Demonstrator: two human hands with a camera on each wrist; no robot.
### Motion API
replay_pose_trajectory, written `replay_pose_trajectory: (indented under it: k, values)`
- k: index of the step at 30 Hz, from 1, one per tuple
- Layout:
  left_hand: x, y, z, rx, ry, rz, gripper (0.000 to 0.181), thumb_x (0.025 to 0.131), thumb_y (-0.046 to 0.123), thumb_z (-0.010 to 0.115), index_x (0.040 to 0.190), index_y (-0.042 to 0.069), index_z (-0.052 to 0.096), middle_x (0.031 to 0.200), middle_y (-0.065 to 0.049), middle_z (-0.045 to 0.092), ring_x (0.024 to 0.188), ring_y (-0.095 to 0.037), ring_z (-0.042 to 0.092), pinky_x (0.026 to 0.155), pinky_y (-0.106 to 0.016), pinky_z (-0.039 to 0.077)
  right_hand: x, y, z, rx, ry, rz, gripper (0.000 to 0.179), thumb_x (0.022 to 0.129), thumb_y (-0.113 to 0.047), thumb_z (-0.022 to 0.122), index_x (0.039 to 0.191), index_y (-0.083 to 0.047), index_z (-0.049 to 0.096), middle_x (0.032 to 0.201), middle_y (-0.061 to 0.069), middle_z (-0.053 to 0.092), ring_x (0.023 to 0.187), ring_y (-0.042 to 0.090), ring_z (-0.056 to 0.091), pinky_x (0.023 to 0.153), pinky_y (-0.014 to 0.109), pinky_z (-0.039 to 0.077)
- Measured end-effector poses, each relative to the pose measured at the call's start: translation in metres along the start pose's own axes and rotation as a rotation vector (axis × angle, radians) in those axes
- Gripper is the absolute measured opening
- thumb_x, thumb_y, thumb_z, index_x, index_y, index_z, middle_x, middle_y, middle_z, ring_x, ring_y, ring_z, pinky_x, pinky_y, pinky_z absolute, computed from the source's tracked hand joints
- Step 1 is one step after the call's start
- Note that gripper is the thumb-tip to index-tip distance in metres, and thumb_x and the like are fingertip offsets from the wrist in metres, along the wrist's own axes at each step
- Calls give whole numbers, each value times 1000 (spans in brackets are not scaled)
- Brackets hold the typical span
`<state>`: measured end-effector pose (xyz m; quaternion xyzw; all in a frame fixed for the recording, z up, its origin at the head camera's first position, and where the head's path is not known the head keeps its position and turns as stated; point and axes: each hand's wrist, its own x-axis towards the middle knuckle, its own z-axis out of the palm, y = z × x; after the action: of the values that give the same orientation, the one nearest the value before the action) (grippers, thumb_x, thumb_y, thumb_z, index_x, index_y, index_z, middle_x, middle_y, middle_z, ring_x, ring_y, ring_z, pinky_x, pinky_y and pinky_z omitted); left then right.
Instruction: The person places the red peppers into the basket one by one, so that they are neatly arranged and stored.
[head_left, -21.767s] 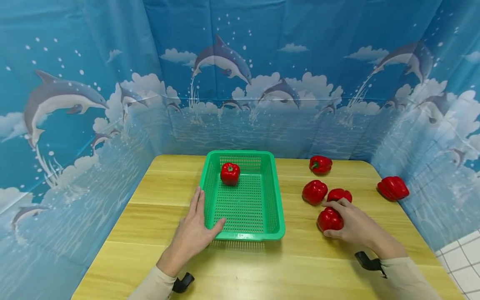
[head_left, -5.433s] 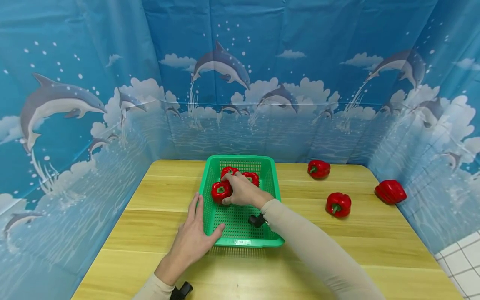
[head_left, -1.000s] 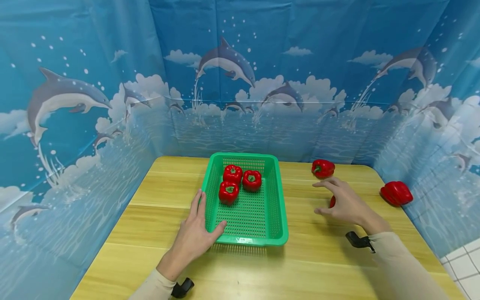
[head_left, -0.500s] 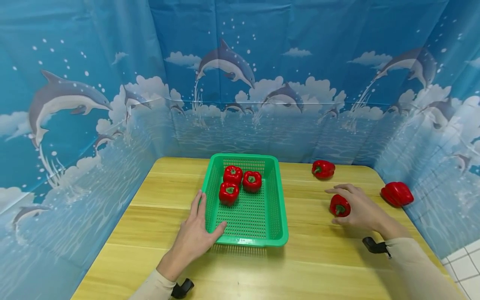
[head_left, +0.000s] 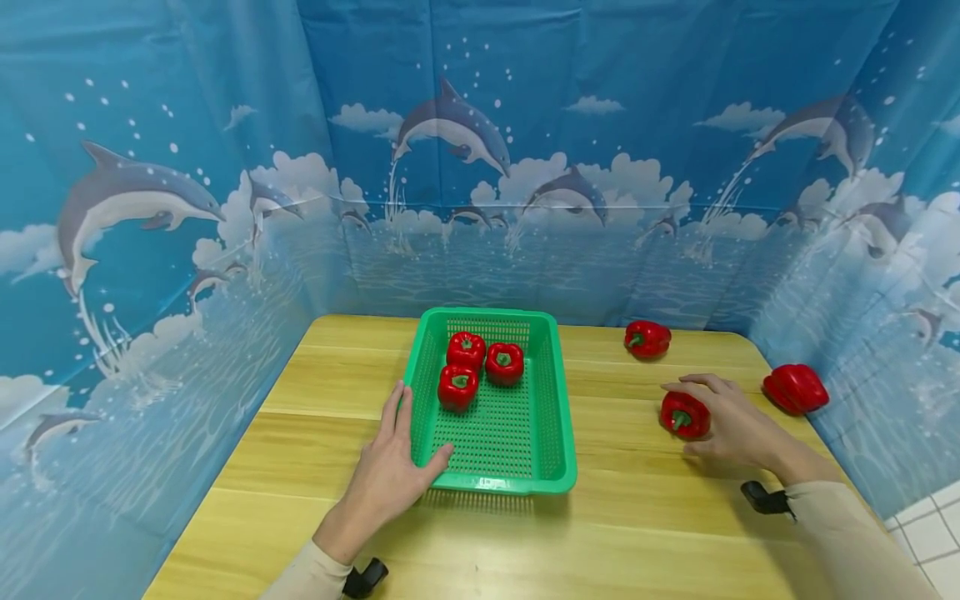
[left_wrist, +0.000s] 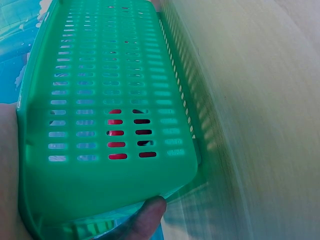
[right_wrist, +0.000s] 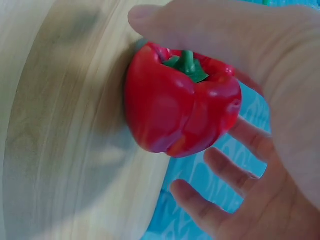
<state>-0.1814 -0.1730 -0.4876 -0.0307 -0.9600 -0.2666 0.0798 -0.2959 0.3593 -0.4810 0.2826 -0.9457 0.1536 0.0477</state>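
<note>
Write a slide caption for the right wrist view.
Right hand around a red pepper, green stem beside the thumb.

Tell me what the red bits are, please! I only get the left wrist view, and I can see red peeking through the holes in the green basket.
Observer: The head view shows three red peppers inside the green basket.
Child: Cool! Are there any more that aren't in it?
Observer: Yes, three more red peppers are on the wooden table, to the right of the basket.
Child: And what's the other hand doing?
Observer: The right hand has its thumb and fingers around the nearest loose pepper.
</note>
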Motion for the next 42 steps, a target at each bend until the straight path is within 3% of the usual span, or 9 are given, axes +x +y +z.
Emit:
replay_pose_trajectory:
  k: [3, 8, 12, 17, 27, 33, 42]
  values:
    - [0, 0, 0, -4, 5, 3, 115, 95, 80, 56, 173, 9, 11, 182, 1, -1, 111, -39, 75, 98, -77, 50, -1, 2, 1, 1, -2, -8, 98, 68, -28, 104, 153, -13, 56, 152, 24, 51, 131, 54, 45, 96, 75, 44]
    - [0, 0, 0, -2, 8, 3, 114, 95, 80, 56, 173, 10, 11, 182, 3, -2, 107, -39, 76, 100, -79, 48, -2, 5, 5, 1, 6, -30, 100, 68, -20, 103, 155, -14, 55, 154, 25, 50, 132, 54, 44, 96, 74, 44]
    - [0, 0, 0, 8, 10, 5, 114, 95, 80, 56, 173, 10, 11, 182, 3, -2, 107, -37, 77, 101, -79, 47, 0, 8, 8, -13, 38, -62, 90, 67, -8, 101, 148, -12, 61, 149, 25, 53, 126, 52, 52, 93, 70, 49]
    - [1, 0, 0, 7, 11, 7, 112, 96, 75, 61, 173, 10, 11, 182, 2, -1, 95, -32, 78, 99, -73, 52, 3, 10, 9, -38, 91, -95, 79, 65, 0, 99, 137, -11, 68, 135, 21, 62, 113, 44, 63, 86, 62, 57]
    - [2, -1, 0, 13, 8, 18, 114, 96, 78, 57, 173, 8, 10, 182, 0, -1, 97, -33, 78, 100, -75, 50, 4, 8, 5, -10, 33, -19, 76, 69, -6, 100, 138, -11, 66, 133, 23, 62, 114, 45, 62, 90, 65, 56]
    - [2, -1, 0, 19, 9, 14, 114, 96, 78, 57, 173, 9, 10, 182, 0, -2, 86, -27, 77, 99, -75, 51, 5, 9, 5, -7, 40, -19, 77, 70, -8, 101, 138, -10, 65, 132, 22, 62, 114, 42, 63, 87, 58, 59]
    - [1, 0, 0, 18, 4, 2, 115, 96, 79, 57, 173, 9, 10, 182, 1, -2, 97, -33, 78, 99, -73, 52, 5, 7, 6, -16, 67, -31, 77, 69, -12, 102, 137, -10, 65, 130, 21, 63, 111, 39, 65, 82, 51, 61]
